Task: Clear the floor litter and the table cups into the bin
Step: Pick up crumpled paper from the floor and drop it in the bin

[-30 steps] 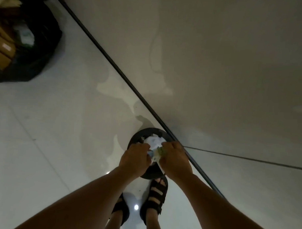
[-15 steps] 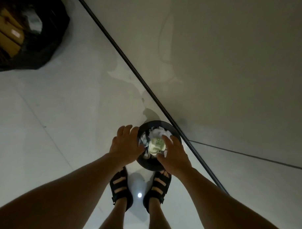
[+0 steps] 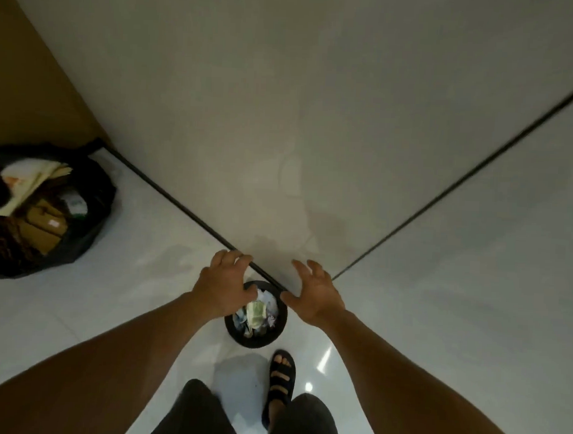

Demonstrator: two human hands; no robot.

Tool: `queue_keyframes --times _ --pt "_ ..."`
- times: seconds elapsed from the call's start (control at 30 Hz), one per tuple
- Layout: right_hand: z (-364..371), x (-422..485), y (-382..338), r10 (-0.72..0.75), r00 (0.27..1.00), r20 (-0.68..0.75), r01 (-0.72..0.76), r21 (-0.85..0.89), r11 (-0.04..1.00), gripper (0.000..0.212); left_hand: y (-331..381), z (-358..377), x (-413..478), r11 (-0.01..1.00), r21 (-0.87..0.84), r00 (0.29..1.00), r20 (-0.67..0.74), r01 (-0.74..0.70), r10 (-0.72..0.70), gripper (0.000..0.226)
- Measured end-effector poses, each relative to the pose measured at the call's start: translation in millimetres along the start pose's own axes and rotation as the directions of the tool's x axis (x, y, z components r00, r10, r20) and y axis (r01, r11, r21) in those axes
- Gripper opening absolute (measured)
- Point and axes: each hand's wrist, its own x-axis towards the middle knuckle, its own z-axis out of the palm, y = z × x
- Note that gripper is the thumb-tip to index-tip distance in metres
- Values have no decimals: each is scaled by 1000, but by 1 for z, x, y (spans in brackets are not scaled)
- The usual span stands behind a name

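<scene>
Head camera looks straight down on a small round black bin standing on the glossy white floor, tucked into the corner where two pale walls meet. A thin black skirting strip runs along the foot of each wall, and the bin's far rim sits close against it. The bin is full of litter: crumpled white paper with a pale green piece on top near the middle, all of it inside the rim.

Both bare arms reach forward over the bin. The left hand hangs over the bin's left edge and covers part of the rim in this view. Its fingers are spread and lightly bent, the grip loose and holding nothing. The right hand is just to the right of the bin, thumb pointing toward the rim and fingers splayed, its grip likewise loose and empty. Whether either hand touches the bin cannot be told from this angle.

Near the bin's close side, one foot in a black strapped sandal stands on the floor. At the far left, well apart from the bin, a black bag lies open on the floor with brown cardboard boxes and pale paper inside.
</scene>
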Motion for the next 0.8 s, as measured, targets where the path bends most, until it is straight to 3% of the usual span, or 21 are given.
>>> queue_keyframes --times 0.27,0.4,0.57,0.8 --pt "-28 -169 -4 213 953 -217 -189 128 974 79 93 -58 -85 921 188 939 124 -340 321 73" --pt "-20 -271 17 361 890 -280 -299 242 923 78 165 -54 -128 824 235 854 216 -515 472 72" --pt "-9 -399 75 598 715 -362 -439 432 788 77 278 -3 -206 639 244 683 317 -730 658 71" --pt "40 -589 173 807 441 -392 -544 599 588 77 440 111 -355 338 303 444 430 -891 786 69"
